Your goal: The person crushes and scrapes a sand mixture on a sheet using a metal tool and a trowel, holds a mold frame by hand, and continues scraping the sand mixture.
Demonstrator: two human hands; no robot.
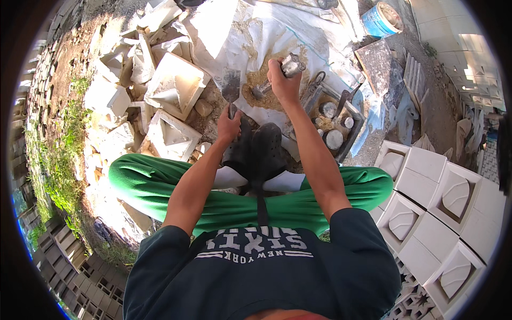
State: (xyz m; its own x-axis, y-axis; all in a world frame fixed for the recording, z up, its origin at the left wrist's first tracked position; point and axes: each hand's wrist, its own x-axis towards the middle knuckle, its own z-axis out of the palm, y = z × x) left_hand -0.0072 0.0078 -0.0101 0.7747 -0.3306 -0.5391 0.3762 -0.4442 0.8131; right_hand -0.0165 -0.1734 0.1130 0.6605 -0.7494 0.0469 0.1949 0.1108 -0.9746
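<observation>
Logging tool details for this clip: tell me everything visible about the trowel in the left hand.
The trowel has a flat, pointed metal blade, grey and smeared with sandy residue, on a short shank running to a handle. The handle is hidden inside the left hand, which grips it just above the black shoes. The blade points away from the person, toward the edge of the sand pile on the white sheet. Whether the tip touches the ground cannot be told.

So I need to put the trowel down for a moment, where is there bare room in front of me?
Bare white sheet lies beyond the sand pile, between the broken molds and the blue bucket. Left is crowded with molds, right with the crate of stones. The left hand holds the trowel.
</observation>
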